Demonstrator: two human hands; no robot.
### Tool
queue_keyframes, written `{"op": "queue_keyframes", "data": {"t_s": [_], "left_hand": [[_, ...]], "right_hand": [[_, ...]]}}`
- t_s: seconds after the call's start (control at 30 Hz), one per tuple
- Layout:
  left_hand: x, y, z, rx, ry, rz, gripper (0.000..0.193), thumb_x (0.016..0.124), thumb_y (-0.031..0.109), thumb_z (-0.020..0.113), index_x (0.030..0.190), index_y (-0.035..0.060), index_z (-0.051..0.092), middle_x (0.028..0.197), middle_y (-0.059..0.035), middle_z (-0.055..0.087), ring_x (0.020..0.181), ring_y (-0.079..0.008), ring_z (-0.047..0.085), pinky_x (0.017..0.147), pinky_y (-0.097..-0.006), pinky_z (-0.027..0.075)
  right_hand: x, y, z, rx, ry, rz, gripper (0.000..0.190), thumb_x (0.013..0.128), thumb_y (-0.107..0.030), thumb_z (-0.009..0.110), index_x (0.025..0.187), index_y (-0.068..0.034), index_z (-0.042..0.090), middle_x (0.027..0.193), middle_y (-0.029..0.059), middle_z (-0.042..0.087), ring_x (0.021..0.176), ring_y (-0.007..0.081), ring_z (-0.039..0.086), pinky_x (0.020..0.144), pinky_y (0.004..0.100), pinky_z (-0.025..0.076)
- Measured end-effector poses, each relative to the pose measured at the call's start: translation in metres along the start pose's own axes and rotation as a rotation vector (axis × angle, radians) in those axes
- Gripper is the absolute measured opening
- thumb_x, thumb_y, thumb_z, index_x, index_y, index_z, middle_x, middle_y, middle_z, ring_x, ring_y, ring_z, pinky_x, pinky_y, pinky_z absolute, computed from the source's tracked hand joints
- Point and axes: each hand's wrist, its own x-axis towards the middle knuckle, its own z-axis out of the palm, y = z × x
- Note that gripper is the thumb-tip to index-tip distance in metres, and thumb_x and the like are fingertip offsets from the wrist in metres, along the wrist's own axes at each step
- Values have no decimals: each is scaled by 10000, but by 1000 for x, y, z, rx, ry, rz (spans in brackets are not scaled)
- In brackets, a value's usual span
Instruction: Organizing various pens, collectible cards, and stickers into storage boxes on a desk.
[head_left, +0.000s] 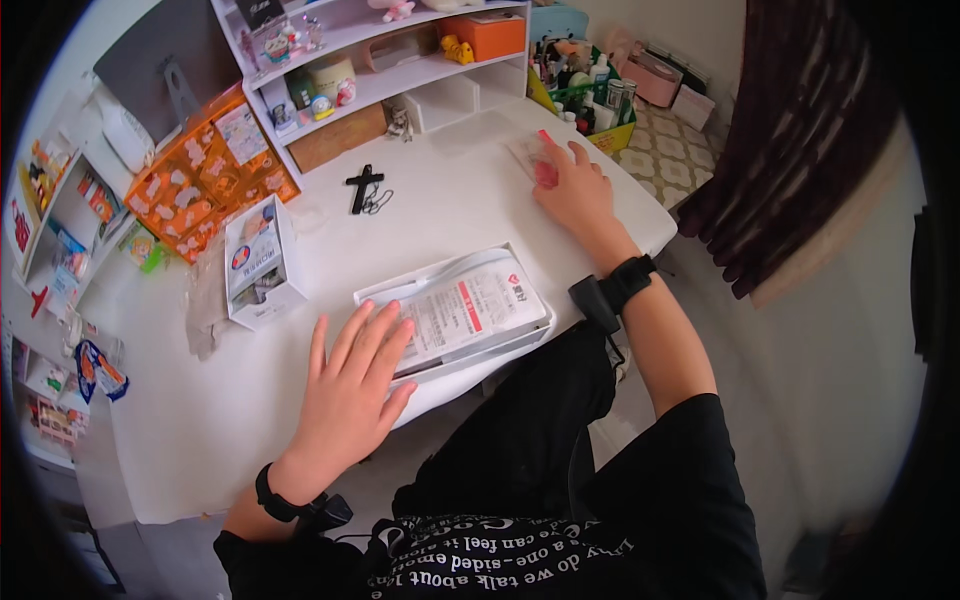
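Observation:
My left hand (356, 367) lies with its fingers apart over the near left corner of an open white box (549, 321). Inside the box is a printed packet (472, 300) bearing red and black writing. At the far right of the desk, my right hand (577, 184) is on a small clear plastic bag (525, 154) with a red edge and something red in it. Whether its fingers pinch the bag is hard to see. Between the hands and the shelf lies a black cross (365, 184) with a thin dark cord.
A white printed carton (262, 262) stands at the left before an orange drawer unit (214, 176). A white shelf unit (390, 97) with figurines lines the back. Beyond the right corner stands a yellow-green basket (619, 135) of bottles; a dark curtain (787, 150) hangs nearby.

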Motion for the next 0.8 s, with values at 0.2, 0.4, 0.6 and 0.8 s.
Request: {"op": "queue_keyframes", "data": {"t_s": [0.2, 0.4, 0.6, 0.8], "left_hand": [[-9, -19, 2, -35, 42, 59, 624, 907, 200, 728, 1481, 63, 526, 1586, -142, 464, 1512, -379, 363, 1257, -632, 185], [-10, -15, 13, -121, 101, 8, 623, 906, 219, 746, 1473, 81, 529, 1586, -145, 466, 1512, -393, 364, 1248, -650, 190], [-16, -5, 38, -296, 232, -78, 612, 887, 195, 772, 1438, 84, 530, 1580, -154, 470, 1507, -433, 358, 1228, -663, 222], [-16, -9, 38, -364, 238, -71, 584, 882, 223, 779, 1400, 91, 544, 1565, -160, 482, 1492, -451, 367, 1213, -675, 247]], "right_hand": [[4, 32, -16, 134, -149, -7, 600, 836, -361, 745, 1391, -170, 619, 1450, 195, 567, 1239, 414, 615, 1030, 568, 490], [29, 5, -9, 196, -254, -380, 473, 886, -233, 741, 1340, -128, 662, 1478, 154, 556, 1282, 353, 605, 1080, 469, 485], [75, -20, 24, -355, -250, -790, 437, 930, -148, 653, 1367, -150, 670, 1559, 76, 501, 1451, 296, 458, 1155, 530, 418], [98, -20, 46, -406, -370, -651, 456, 943, -64, 558, 1391, -76, 640, 1579, 82, 477, 1489, 271, 412, 1181, 605, 366]]}}
